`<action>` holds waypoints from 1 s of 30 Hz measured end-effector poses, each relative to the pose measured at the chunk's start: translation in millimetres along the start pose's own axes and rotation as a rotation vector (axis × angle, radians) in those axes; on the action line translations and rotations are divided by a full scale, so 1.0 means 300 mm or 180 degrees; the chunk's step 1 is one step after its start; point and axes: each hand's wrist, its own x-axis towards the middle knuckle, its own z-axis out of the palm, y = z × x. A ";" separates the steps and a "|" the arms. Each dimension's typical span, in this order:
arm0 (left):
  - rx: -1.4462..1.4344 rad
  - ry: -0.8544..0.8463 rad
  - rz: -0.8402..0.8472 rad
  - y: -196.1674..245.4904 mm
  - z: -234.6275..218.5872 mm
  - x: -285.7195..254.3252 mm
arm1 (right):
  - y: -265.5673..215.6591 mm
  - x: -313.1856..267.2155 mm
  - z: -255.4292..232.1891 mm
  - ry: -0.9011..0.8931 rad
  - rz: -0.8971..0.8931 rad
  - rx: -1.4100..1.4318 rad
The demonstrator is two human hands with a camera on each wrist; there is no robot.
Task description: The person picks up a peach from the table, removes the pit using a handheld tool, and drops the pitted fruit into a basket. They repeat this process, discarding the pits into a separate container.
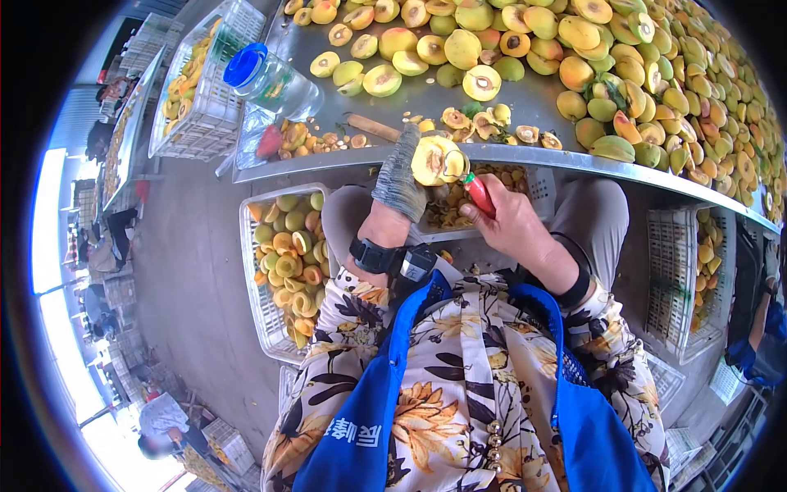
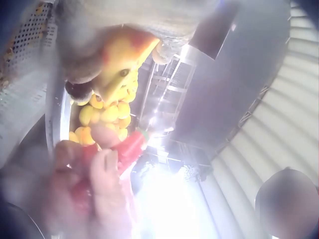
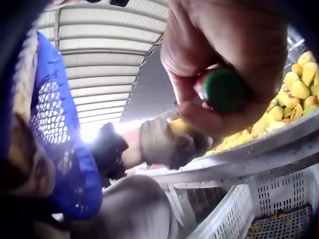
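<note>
In the head view my left hand (image 1: 398, 182), in a grey glove, holds a halved yellow peach (image 1: 433, 161) just off the table's front edge, its cut face showing. My right hand (image 1: 516, 220) is bare and grips the red handle of a pitting tool (image 1: 479, 195) with a green collar. The tool's thin metal loop lies over the right side of the cut face. From the left wrist, the peach half (image 2: 124, 62) appears between blurred gloved fingers, with the red handle (image 2: 130, 148) below. The handle's green butt end (image 3: 225, 90) sticks out of my right fist in the right wrist view.
Halved peaches (image 1: 656, 107) are heaped on the metal table (image 1: 344, 127), near a blue-lidded bottle (image 1: 283, 88) and a wooden stick (image 1: 373, 126). A crate of peach halves (image 1: 248, 246) stands left of my legs; another crate (image 1: 668, 279) is at right. A pit-filled crate (image 1: 541, 184) sits below the edge.
</note>
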 end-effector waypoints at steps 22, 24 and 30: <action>0.2765 -0.1676 0.1243 0.027 -0.032 0.053 | -0.041 -0.045 0.023 -0.0873 0.0860 0.0211; 0.4232 -0.2047 0.1413 0.034 -0.024 0.084 | -0.021 -0.036 0.024 -0.1129 0.0930 0.0215; 0.1137 -0.0921 -0.0341 0.031 -0.006 0.016 | 0.007 -0.006 0.042 -0.0943 0.1233 0.1117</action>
